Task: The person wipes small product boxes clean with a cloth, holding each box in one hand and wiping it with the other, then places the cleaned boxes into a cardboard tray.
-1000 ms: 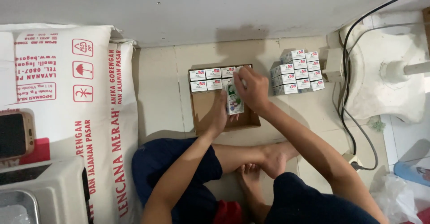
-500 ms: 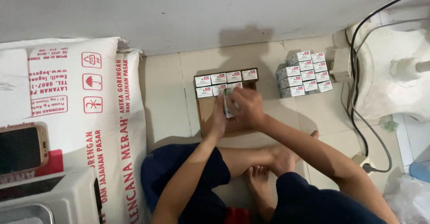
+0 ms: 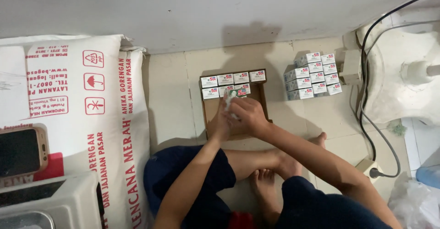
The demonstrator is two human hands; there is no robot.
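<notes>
- We note both hands over the cardboard tray (image 3: 261, 101); right hand (image 3: 247, 114) pinches a small white box (image 3: 230, 101) inside it
- Left hand (image 3: 219, 124) touches that box; grip unclear
- Box stack (image 3: 314, 74) right of the tray

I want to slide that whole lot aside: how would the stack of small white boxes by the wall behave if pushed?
The stack of small boxes looks loose, with no wrap visible, so it would probably break apart rather than slide as one. The boxes look like light carton, likely to topple easily. The tiled floor looks smooth, so they may skid.
</notes>
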